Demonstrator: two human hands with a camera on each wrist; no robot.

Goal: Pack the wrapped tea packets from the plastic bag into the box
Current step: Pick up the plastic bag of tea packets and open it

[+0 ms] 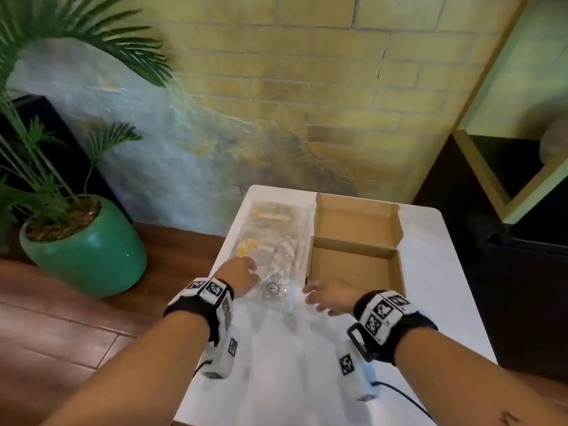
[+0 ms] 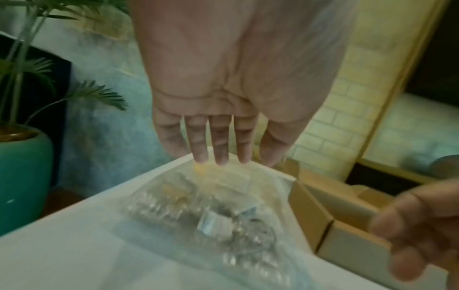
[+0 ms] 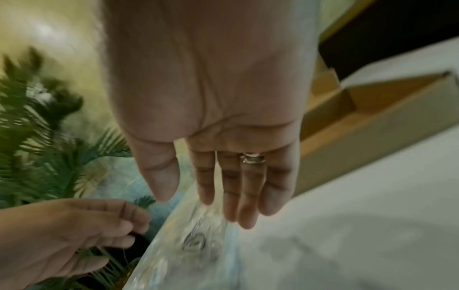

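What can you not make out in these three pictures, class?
- Number of tea packets: all views, the crinkled, glaring plastic bag blurs them.
- Whether the left hand touches the bag: head view, its fingers hidden.
- The box: right wrist view, cut by the edge.

Black wristbands [image 1: 199, 305] with checkered tags; 1 silver ring [image 3: 252, 158] on right grip [image 3: 211, 117].
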